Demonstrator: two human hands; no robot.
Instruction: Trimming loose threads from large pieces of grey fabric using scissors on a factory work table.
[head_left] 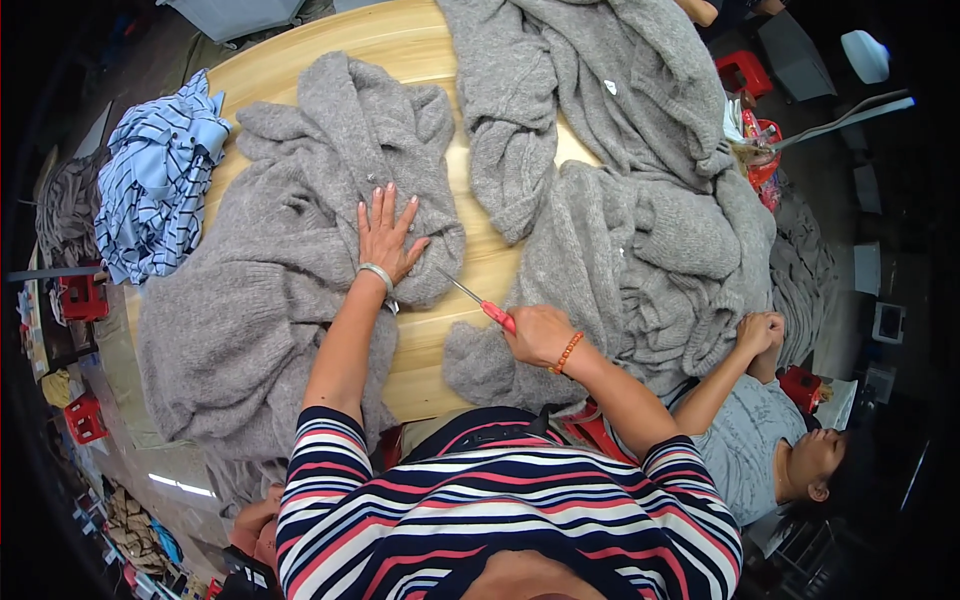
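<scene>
Fingers spread, my left hand (388,243) lies flat on a fuzzy grey knit garment (245,265), which is bunched over the left half of the table. A silver bangle circles that wrist. My right hand (543,338), with an orange beaded bracelet at its wrist, is closed around a red-handled tool with a thin metal shaft (496,315). The shaft points up and left toward the garment's edge near my left hand. Its tip is too small to tell whether it is hooked or pointed, or whether it touches the knit.
More grey knitwear (640,255) is heaped on the right side of the wooden table (425,365). A blue and white striped cloth (165,175) lies at its left edge. Another person (765,440) sits close at my right with hands together. Red stools (745,72) stand around.
</scene>
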